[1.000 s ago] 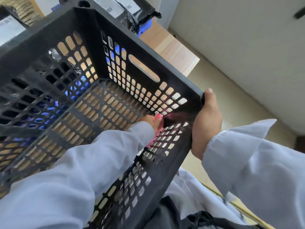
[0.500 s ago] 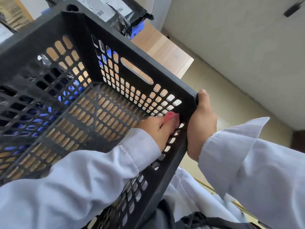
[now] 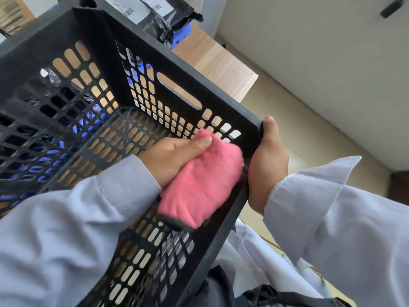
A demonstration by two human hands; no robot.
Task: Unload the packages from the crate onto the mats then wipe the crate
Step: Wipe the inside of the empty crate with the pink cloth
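A black perforated plastic crate [image 3: 181,69] is tilted toward me, its inside bare of packages. My left hand [image 3: 170,158] is inside it, shut on a folded pink cloth [image 3: 201,185] pressed against the near-right inner wall. My right hand [image 3: 267,165] grips the crate's right corner from outside, thumb on the rim. Black packages with white labels [image 3: 155,12] lie beyond the crate's far rim on a blue mat [image 3: 182,35]. More blue mat shows through the crate's holes.
A light wooden table [image 3: 219,63] runs under and behind the crate, its edge at the right. Beige floor [image 3: 309,129] and a pale wall lie to the right. My light blue sleeves fill the lower frame.
My left hand has drawn back from the crate's near-right corner toward me along the wall. The pink cloth, mostly hidden before, now shows fully. My right hand keeps its grip.
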